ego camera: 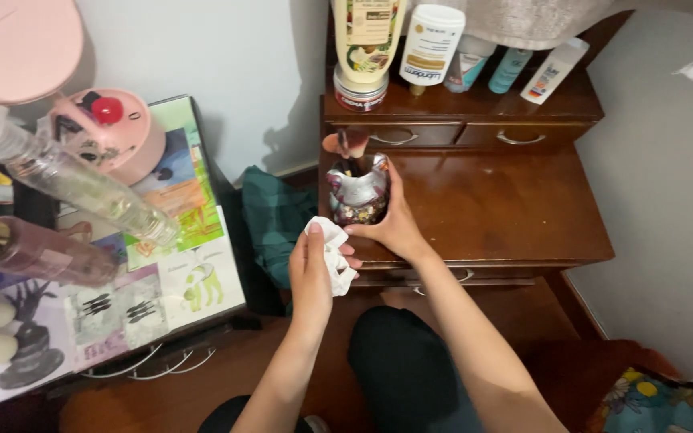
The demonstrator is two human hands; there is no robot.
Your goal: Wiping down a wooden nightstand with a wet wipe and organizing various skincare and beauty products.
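Right hand [391, 224] clasped round brush cup [358, 192], left hand [312, 273] clutching cloth [335, 252], bottles [431, 44] behind on dresser [507, 200].

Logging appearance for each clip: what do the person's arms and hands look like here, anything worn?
Both forearms are bare, no sleeves in view. The left hand and right hand show no gloves, rings, watch or bracelets. Nails look short and unpainted, as far as visible.

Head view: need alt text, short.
Seen from above, a person's right hand grips a shiny silver cup of makeup brushes at the near edge of a dark wooden dresser, while the left hand holds a crumpled white tissue beside it. Lotion bottles line the dresser's upper shelf.
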